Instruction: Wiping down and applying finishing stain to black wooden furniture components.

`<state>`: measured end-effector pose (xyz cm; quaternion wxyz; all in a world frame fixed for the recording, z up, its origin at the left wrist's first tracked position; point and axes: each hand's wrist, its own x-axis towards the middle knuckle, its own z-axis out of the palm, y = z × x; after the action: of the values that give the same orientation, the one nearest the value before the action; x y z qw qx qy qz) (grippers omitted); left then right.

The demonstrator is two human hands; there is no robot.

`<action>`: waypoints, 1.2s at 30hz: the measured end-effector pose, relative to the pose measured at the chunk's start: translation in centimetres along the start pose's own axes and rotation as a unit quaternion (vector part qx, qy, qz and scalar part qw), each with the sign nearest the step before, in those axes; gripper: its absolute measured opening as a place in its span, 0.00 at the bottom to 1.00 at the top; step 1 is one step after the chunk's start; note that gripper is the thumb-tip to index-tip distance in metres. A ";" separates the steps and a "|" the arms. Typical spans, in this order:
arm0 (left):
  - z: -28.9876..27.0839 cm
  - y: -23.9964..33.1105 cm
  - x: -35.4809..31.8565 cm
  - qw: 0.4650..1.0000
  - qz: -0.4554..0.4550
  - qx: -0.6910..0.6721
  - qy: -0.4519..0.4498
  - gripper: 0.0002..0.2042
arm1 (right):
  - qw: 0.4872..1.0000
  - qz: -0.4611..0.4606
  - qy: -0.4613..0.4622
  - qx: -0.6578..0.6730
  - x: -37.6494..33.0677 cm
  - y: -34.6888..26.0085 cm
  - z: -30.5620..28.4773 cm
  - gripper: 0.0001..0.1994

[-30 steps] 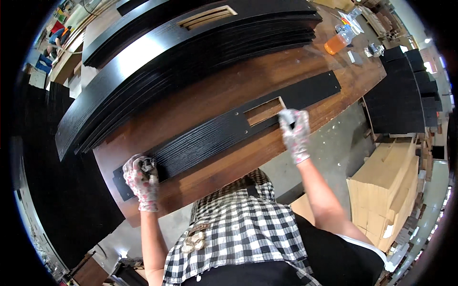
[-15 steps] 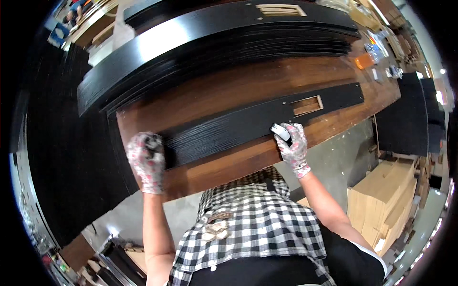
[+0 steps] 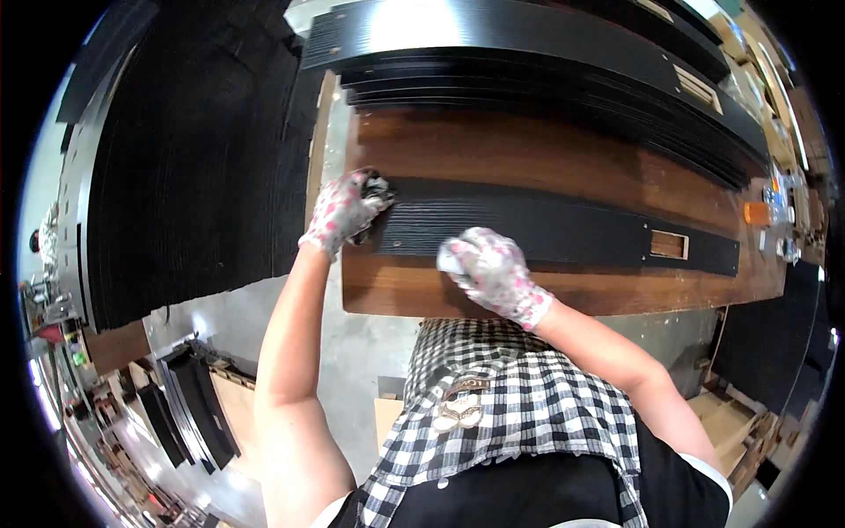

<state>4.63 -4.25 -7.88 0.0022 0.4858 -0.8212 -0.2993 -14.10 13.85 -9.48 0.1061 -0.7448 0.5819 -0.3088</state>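
Observation:
A long black wood-grain panel (image 3: 528, 224) lies flat on a brown wooden tabletop (image 3: 414, 283), with a small rectangular cut-out (image 3: 669, 245) towards its right end. My left hand (image 3: 341, 216), in a white glove with pink spots, is closed on a dark crumpled rag (image 3: 378, 191) at the panel's left end. Over the panel's near edge, left of its middle, my right hand (image 3: 493, 271) wears a similar glove. Its fingers are closed round a small white object (image 3: 450, 257), mostly covered by the fingers and blurred, so its kind is unclear.
A stack of black panels (image 3: 528, 84) fills the far side of the table. An orange-filled plastic bottle (image 3: 766, 214) stands by the right edge. Large black boards (image 3: 207, 167) lie to the left, and more panels (image 3: 189, 409) are low at the lower left.
My view has turned, shifting the table rightward in the picture. My right hand has moved left along the panel from near the cut-out, keeping the white object. My left hand stays at the left end.

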 end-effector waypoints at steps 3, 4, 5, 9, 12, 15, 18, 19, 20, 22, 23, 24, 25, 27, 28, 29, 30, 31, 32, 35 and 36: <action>-0.2 -0.3 0.6 0.998 -0.017 -0.026 -0.049 0.19 | 0.996 -0.068 -0.060 0.026 4.5 -2.3 3.6 0.10; -0.3 -0.3 0.9 0.997 -0.011 -0.034 -0.062 0.18 | 0.992 -0.087 -0.085 0.031 5.7 -3.0 4.7 0.12; -0.3 -0.4 1.0 0.998 0.011 -0.025 -0.050 0.19 | 0.991 -0.106 -0.069 0.040 6.6 -3.6 5.5 0.11; 0.9 -1.4 0.9 0.998 0.045 -0.025 0.024 0.18 | 0.990 -0.111 -0.082 0.010 6.6 -3.8 6.3 0.11; 1.2 -1.7 0.3 0.998 0.027 -0.019 0.044 0.18 | 0.993 -0.091 -0.077 0.008 4.1 -2.0 3.4 0.11; 2.0 -3.0 1.1 0.996 0.058 0.005 0.064 0.17 | 0.999 -0.041 -0.028 -0.019 -0.5 1.2 -0.2 0.17; 1.6 -1.7 0.2 0.994 0.042 -0.032 0.098 0.16 | 0.992 0.013 -0.028 -0.119 -6.6 4.9 -5.7 0.19; 1.4 -1.8 0.1 0.997 0.005 -0.032 0.070 0.17 | 0.990 0.040 -0.032 -0.129 -8.7 6.2 -7.7 0.19; 1.1 -1.7 0.1 0.998 -0.032 -0.030 0.043 0.19 | 0.988 0.066 -0.034 -0.139 -10.7 7.5 -10.0 0.19; 0.5 -1.3 -0.7 0.998 -0.023 -0.034 0.042 0.15 | 0.972 0.142 0.023 -0.186 -14.6 9.8 -14.1 0.17; 0.5 -0.8 -1.3 0.994 0.004 0.014 0.111 0.14 | 0.965 0.202 0.044 -0.159 -16.0 10.8 -16.5 0.15; 0.9 -0.1 -1.4 0.982 0.038 0.058 0.177 0.13 | 0.952 0.266 0.068 -0.138 -17.0 11.4 -18.4 0.14; 0.5 2.1 -2.3 0.976 0.074 0.015 0.206 0.11 | 0.950 0.273 0.101 -0.113 -16.8 11.8 -19.6 0.13; 1.6 6.4 -3.7 0.951 0.180 0.001 0.251 0.13 | 0.935 0.327 0.110 -0.087 -14.6 12.4 -21.6 0.12; 2.9 8.1 -4.0 0.943 0.236 -0.032 0.234 0.16 | 0.930 0.337 0.139 -0.042 -13.4 12.6 -21.6 0.13; 4.2 10.2 -4.7 0.949 0.254 -0.021 0.184 0.17 | 0.927 0.339 0.133 -0.093 -12.7 14.1 -21.4 0.14; 5.8 12.1 -5.4 0.943 0.284 -0.032 0.171 0.22 | 0.921 0.339 0.126 -0.141 -12.0 15.4 -20.9 0.15; 7.4 12.8 -6.4 0.959 0.264 0.015 0.105 0.25 | 0.915 0.367 0.100 -0.137 -10.8 15.6 -20.0 0.17; 9.1 13.4 -6.9 0.965 0.248 0.026 0.078 0.27 | 0.920 0.372 0.079 -0.094 -9.5 15.5 -19.1 0.16; 12.3 13.3 -7.1 0.949 0.267 0.011 0.166 0.24 | 0.945 0.299 0.066 -0.111 -7.9 15.2 -15.0 0.16; 12.9 12.8 -7.1 0.944 0.266 -0.001 0.195 0.22 | 0.949 0.297 0.054 -0.090 -6.4 14.0 -13.6 0.17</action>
<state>-5.60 12.21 -10.07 0.2422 0.2985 -0.9039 -0.1876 -34.14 18.38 -8.20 0.0941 -0.5267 0.8070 -0.2500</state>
